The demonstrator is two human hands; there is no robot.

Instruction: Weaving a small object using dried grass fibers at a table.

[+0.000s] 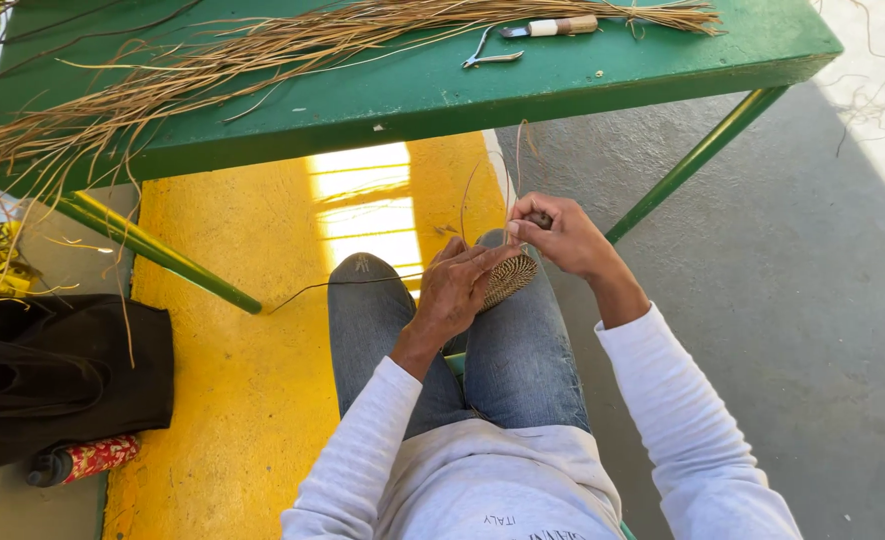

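Note:
I sit with a small round woven straw disc (511, 279) resting over my knees. My left hand (459, 283) grips the disc from the left and covers most of it. My right hand (560, 234) pinches thin straw strands (510, 180) at the disc's upper edge; the strands curve up toward the table. A dark thin strand (342, 283) trails left across my knee.
A green table (432, 95) stands in front, carrying a long bundle of dry straw (262, 55), metal scissors (487, 55) and a wooden-handled knife (552, 26). Its green legs (162, 250) slant down on both sides. A black bag (57, 375) lies on the floor at left.

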